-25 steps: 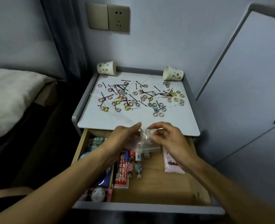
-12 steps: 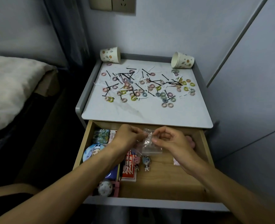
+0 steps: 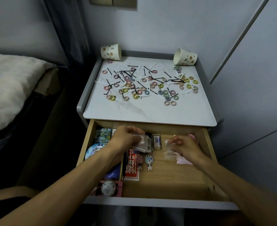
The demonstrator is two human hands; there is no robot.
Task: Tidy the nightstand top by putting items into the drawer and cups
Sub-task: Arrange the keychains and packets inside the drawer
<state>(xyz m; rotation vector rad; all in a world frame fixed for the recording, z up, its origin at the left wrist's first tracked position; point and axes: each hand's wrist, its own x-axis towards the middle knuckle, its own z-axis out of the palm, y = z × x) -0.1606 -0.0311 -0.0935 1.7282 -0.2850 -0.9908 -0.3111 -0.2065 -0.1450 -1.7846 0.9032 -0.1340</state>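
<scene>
In the drawer (image 3: 167, 178), left hand (image 3: 126, 139) grips one clear bag (image 3: 143, 143), right hand (image 3: 187, 146) pinches another bag (image 3: 169, 153); box (image 3: 156, 142) lettering illegible.

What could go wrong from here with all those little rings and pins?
The left hand and right hand each pinch a thin clear bag over the open drawer; either could slip into its clutter. The hair rings and black pins lie tangled, so sweeping them may knock some off the nightstand top. The right cup lies on its side and could roll.
</scene>
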